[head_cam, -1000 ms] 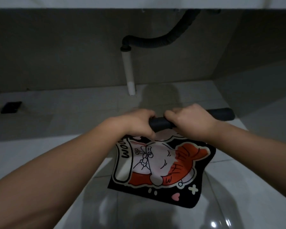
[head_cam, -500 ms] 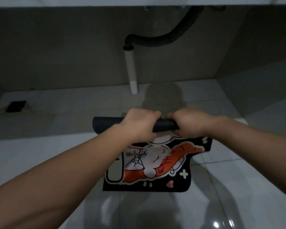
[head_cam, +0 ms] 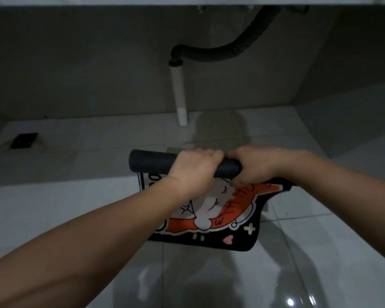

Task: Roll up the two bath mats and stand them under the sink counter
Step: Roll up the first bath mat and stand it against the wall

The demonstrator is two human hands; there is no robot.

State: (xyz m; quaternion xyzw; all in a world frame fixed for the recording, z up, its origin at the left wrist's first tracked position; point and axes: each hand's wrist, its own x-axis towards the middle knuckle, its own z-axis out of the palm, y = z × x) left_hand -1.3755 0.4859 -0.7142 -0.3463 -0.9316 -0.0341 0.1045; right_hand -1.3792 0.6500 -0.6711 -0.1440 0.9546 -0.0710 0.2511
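Note:
A black bath mat with a white and orange cartoon print hangs in the air in front of me, partly rolled. Its rolled part is a dark tube lying level at the top, and the loose part dangles below it. My left hand is wrapped over the tube near its middle. My right hand grips the tube's right end, touching the left hand. The sink counter's edge runs along the top of the view. I see only this one mat.
Under the counter a white drain pipe comes down to the floor, joined to a black corrugated hose. A dark floor drain sits at the far left. Grey walls close the back and right sides. The floor is glossy white tile.
The roll has shifted left between my hands, so its left end now sticks out. More of the mat is rolled, and the hanging part is shorter.

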